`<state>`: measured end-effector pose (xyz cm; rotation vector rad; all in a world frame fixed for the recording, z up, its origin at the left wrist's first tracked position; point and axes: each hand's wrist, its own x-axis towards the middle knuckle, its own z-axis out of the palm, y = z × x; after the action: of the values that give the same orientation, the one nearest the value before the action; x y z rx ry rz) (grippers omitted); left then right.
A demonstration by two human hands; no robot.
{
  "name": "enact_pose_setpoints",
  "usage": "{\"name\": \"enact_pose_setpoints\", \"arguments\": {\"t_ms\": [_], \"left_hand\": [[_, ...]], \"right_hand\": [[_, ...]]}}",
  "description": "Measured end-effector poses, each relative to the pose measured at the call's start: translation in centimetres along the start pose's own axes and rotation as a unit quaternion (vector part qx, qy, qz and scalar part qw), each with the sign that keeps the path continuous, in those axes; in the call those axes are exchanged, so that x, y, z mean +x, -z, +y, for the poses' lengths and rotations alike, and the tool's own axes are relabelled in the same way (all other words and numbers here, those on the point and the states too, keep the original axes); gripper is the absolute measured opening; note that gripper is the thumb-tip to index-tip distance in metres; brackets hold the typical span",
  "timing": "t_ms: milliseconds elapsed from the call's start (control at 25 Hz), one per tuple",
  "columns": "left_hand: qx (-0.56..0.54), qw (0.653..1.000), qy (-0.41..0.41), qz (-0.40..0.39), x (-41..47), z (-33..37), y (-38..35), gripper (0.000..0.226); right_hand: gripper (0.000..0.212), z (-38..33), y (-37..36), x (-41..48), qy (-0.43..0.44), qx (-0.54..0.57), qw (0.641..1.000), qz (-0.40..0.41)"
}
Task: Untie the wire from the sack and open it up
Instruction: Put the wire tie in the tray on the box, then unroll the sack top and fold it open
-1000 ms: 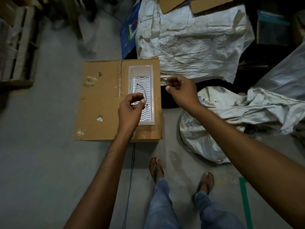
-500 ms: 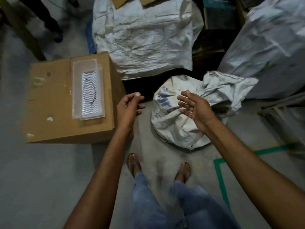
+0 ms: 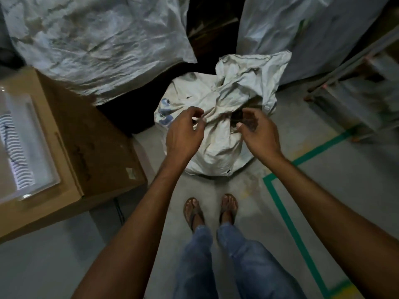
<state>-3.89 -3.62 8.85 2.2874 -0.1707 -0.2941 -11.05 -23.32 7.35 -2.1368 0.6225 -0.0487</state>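
Two hands, the left hand (image 3: 183,137) and right hand (image 3: 261,137), hover over the white sack (image 3: 216,152), which stands on the floor (image 3: 64,266) just ahead of the person's feet (image 3: 194,210); they hide part of its gathered neck, and contact with the cloth cannot be told. Fingers (image 3: 197,111) of both are half-curled, holding nothing visible. Sack's long axis runs from near base to crumpled mouth, far right

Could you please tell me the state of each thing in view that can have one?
Sack: upright on the floor, neck crumpled, not spread open.
Left hand: fingers loosely curled over the neck, holding nothing.
Right hand: loosely curled, empty, by a dark gap in the neck.
Wire: lying in the tray.
Tray: flat on the box.
Cardboard box: closed.
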Motion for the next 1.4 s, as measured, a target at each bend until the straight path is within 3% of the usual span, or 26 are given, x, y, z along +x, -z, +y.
{"name": "enact_pose_setpoints", "arguments": {"t_ms": [200,360,600,760,880,960,1040,1120,1240,1280,1400], "left_hand": [[0.089,0.993,-0.077,-0.020,3.2,-3.0,-6.9,0.026],[0.121,0.987,-0.107,-0.016,5.9,-4.1,-11.5,0.033],[0.130,0.979,-0.158,0.025,13.2,-5.8,-18.7,0.061],[0.136,0.980,-0.144,0.025,16.5,-7.5,-21.2,0.063],[0.104,0.983,-0.139,0.053,15.5,-7.1,-20.4,0.047],[0.079,0.986,-0.137,0.053,14.0,-6.1,-19.0,0.042],[0.071,0.988,-0.134,0.033,12.8,-5.0,-17.3,0.039],[0.085,0.987,-0.133,0.007,12.0,-4.2,-15.7,0.035],[0.083,0.990,-0.112,-0.023,11.3,-3.4,-14.1,0.035],[0.073,0.992,-0.098,-0.035,11.0,-3.2,-13.7,0.038],[0.070,0.986,-0.086,-0.128,9.7,-3.0,-13.3,0.047]], "right_hand": [[0.039,5.0,-1.4,2.4,0.058,-0.133,0.988,0.057],[0.034,8.8,-3.4,4.7,0.060,-0.161,0.982,0.080],[0.038,14.3,-7.4,10.7,0.049,-0.187,0.971,0.139],[0.027,14.7,-7.9,12.6,0.107,-0.150,0.931,0.315],[0.023,13.2,-6.7,11.3,0.077,-0.133,0.906,0.395],[0.044,12.4,-5.5,10.8,0.010,-0.115,0.918,0.380],[0.065,10.9,-4.0,10.5,-0.023,-0.087,0.946,0.312],[0.060,9.0,-3.0,9.9,-0.003,-0.105,0.968,0.229],[0.031,6.5,-2.6,8.6,0.031,-0.135,0.977,0.165],[0.027,5.7,-2.4,8.4,-0.010,-0.101,0.983,0.154],[0.048,4.2,-2.5,9.2,-0.163,0.025,0.975,0.149]]}}
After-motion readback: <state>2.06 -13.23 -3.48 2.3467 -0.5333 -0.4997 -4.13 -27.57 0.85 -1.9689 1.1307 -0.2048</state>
